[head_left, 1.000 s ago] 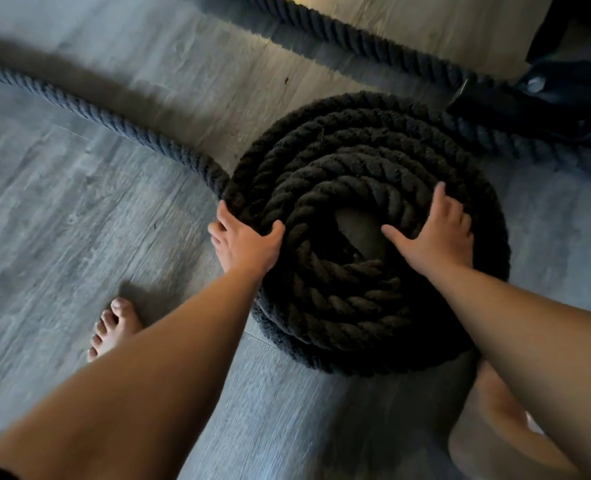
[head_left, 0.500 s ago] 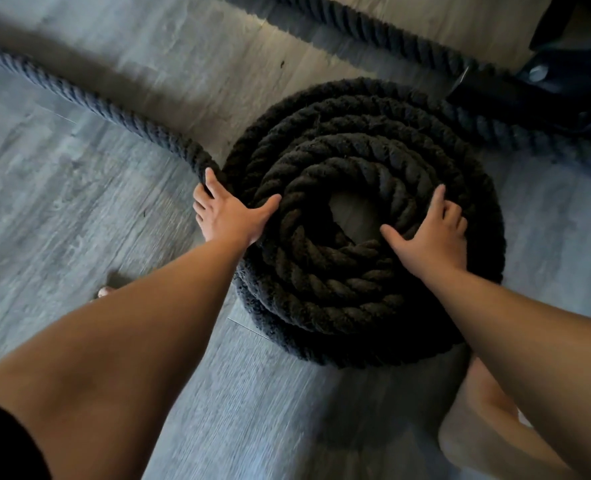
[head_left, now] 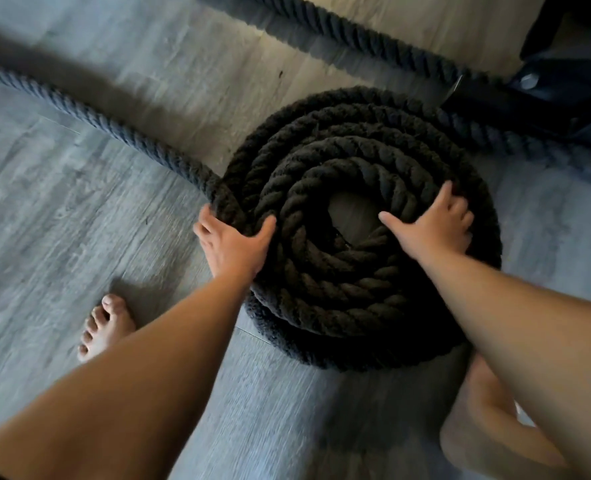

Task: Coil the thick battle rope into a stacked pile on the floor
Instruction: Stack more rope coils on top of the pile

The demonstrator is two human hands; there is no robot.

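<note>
The thick black battle rope is wound into a stacked round pile (head_left: 339, 306) on the grey wood floor, with a small hole in its middle. My left hand (head_left: 233, 247) grips the outer turn at the pile's left edge, thumb hooked over the top, just where the loose rope joins. My right hand (head_left: 436, 230) rests flat on the top turns at the right, thumb pointing toward the hole. A loose length of rope (head_left: 79, 109) runs away to the upper left.
Another run of rope (head_left: 356, 32) crosses the top of the view toward a dark piece of equipment (head_left: 564, 88) at the upper right. My bare left foot (head_left: 107, 327) stands left of the pile; my other foot (head_left: 488, 427) is blurred at the lower right.
My left hand has slid outward to the pile's outer turn where the loose rope enters. My right hand stays on top of the pile. The view has shifted slightly.
</note>
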